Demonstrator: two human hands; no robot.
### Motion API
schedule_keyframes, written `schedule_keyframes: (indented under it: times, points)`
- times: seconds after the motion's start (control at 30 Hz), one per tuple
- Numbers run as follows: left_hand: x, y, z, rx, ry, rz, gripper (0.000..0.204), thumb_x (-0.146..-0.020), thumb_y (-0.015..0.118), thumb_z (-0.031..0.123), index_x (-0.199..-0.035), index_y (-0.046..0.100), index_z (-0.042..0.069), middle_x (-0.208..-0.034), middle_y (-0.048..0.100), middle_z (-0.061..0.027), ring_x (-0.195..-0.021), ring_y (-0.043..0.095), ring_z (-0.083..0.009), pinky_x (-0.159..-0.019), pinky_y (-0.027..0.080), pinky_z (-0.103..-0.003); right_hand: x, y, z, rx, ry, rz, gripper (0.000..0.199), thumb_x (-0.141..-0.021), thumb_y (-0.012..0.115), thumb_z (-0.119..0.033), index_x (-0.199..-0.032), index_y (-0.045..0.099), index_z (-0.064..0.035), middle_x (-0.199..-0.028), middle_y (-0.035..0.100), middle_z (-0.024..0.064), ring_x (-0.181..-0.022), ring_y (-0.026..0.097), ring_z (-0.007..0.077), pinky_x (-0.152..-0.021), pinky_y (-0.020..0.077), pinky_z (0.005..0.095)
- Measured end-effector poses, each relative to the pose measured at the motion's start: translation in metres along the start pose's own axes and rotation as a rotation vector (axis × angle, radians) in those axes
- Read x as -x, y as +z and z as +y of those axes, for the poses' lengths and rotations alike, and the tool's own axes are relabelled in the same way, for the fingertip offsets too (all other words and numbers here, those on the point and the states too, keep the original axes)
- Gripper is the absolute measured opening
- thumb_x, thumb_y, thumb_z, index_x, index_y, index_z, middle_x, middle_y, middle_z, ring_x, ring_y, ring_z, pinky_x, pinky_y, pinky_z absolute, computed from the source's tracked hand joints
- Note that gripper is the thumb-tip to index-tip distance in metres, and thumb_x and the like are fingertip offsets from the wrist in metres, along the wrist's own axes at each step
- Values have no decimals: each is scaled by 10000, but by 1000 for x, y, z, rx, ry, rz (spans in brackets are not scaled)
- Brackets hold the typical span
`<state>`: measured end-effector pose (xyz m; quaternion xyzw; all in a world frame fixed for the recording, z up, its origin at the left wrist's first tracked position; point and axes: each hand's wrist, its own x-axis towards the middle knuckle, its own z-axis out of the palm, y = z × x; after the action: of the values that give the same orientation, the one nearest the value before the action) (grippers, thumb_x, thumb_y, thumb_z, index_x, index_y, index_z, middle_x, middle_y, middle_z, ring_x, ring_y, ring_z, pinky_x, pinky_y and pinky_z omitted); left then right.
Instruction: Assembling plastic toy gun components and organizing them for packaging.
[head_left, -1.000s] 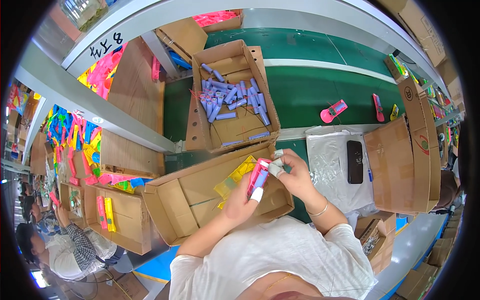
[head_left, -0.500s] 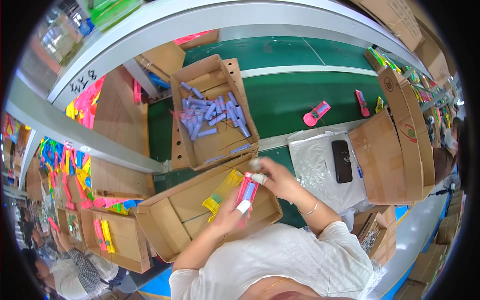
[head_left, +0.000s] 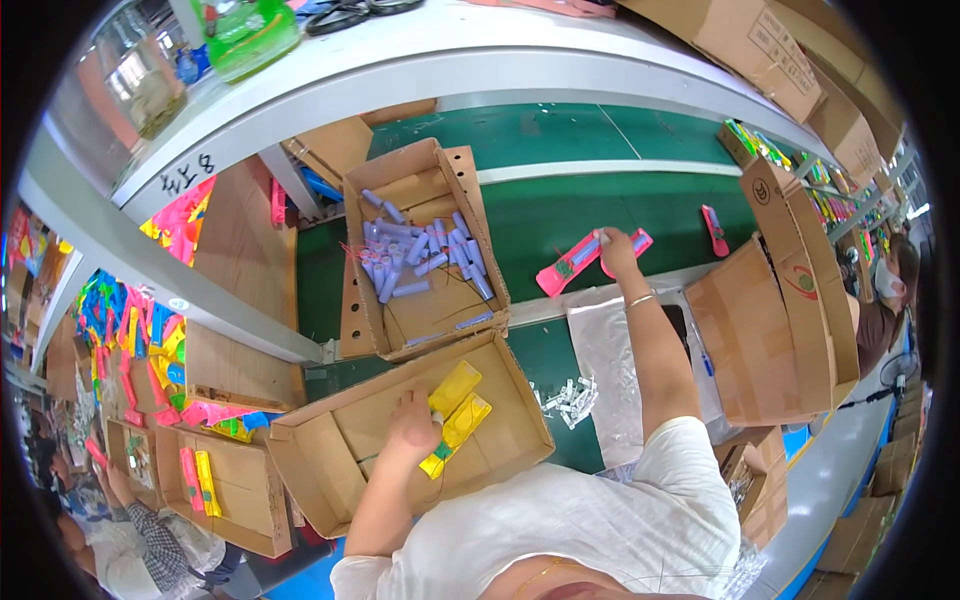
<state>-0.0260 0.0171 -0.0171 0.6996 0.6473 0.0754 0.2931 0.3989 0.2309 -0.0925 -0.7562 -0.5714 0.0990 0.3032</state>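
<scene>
My left hand [head_left: 412, 423] is down inside the near cardboard box [head_left: 330, 450], its fingers on a yellow flat toy [head_left: 455, 415] lying there with another yellow one. My right hand [head_left: 616, 250] is stretched out to the green belt [head_left: 560, 210], touching a pink flat toy [head_left: 568, 268] that lies next to a second pink one [head_left: 634, 246]. Whether the fingers close on it is hard to see. A third pink toy [head_left: 714, 229] lies further right on the belt.
A box of several lilac tubes [head_left: 425, 255] stands behind the near box. A silver foil sheet [head_left: 610, 360] with small white parts [head_left: 570, 397] lies by my right arm. Tall cardboard boxes [head_left: 790, 300] stand right. Another person [head_left: 885, 290] sits at far right, others low left.
My right hand has left the spot in front of me and reached out to the belt with the pink toy. My left hand dropped into the near box onto the yellow toys.
</scene>
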Motion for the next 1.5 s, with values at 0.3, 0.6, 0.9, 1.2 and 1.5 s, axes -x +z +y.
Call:
schedule_keyframes:
  times: [0.3, 0.6, 0.9, 1.2, 1.5]
  points:
    - [12, -49, 27, 595, -126, -276, 402, -825, 517, 94, -1204, 404, 19, -1116, 522, -156, -1028, 539, -269, -896, 425, -357, 79, -8, -118, -383, -401, 208, 287, -826, 549, -1, -1113, 552, -5, -996, 608, 151, -955, 589, 278, -859, 453, 354]
    - [18, -6, 31, 1222, 218, -100, 548, -828, 450, 8, -1320, 211, 55, -1264, 392, -127, -1203, 382, -213, -1027, 290, -347, 223, -54, -247, -314, -496, -383, 242, -736, 689, -218, -876, 602, -41, -736, 584, 89, -647, 576, 241, -587, 457, 323]
    - [17, -1, 22, 957, 281, 114, 629, -763, 375, -38, -1350, 159, 28, -1229, 390, -133, -1181, 395, -217, -1015, 301, -331, 235, -58, -257, -370, -634, -465, 189, -688, 649, -153, -801, 545, -43, -723, 565, 118, -694, 555, 324, -605, 430, 433]
    - [17, -14, 31, 1642, -241, -50, 468, -901, 438, 91, -1344, 290, 94, -1216, 468, -98, -1117, 483, -225, -926, 411, -354, 245, -43, -254, -272, -879, -456, 187, -670, 660, -129, -769, 529, -41, -704, 535, 114, -673, 537, 307, -596, 426, 418]
    - [17, -23, 35, 1719, -176, -120, 518, -922, 448, 89, -1370, 194, 134, -1182, 482, -140, -1018, 549, -255, -861, 477, -398, 135, 8, -281, -471, -547, -786, 124, -795, 611, -126, -858, 591, -21, -763, 625, 132, -685, 613, 266, -626, 477, 345]
